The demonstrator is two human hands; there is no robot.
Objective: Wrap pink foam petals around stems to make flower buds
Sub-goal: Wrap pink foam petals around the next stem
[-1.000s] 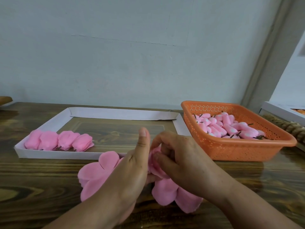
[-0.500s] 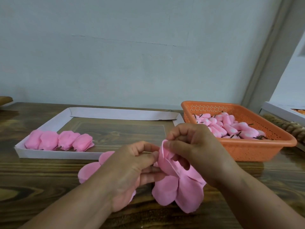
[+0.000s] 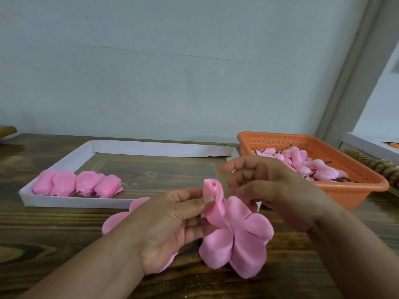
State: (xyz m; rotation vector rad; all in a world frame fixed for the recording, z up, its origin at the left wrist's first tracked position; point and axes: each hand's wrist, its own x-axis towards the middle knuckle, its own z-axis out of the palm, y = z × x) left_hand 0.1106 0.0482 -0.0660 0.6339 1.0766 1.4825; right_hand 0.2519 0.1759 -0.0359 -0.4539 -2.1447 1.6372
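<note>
Centre frame, the left hand (image 3: 170, 225) pinches a pink foam petal piece (image 3: 235, 238), thumb pressed against the one petal rolled up into a tight little tube at the top (the stem inside is hidden, so its place cannot be told). The other petals of that piece fan out loose below and to the right, hanging just above the wooden table (image 3: 43, 234). The right hand (image 3: 272, 188) hovers just right of the rolled petal, fingers loosely curled and spread, holding nothing, not touching the foam. More flat pink petals (image 3: 121, 219) lie on the table behind the left hand, partly covered by it. Over at the left of the frame, a white cardboard tray (image 3: 71, 202) holds four finished pink buds (image 3: 75, 184) in a row against its near wall, short dark stems poking out. At the right, an orange plastic basket (image 3: 349, 190) sits on the table, filled with small pink bud cores on dark stems (image 3: 306, 167). A pale wall fills the upper frame.
</note>
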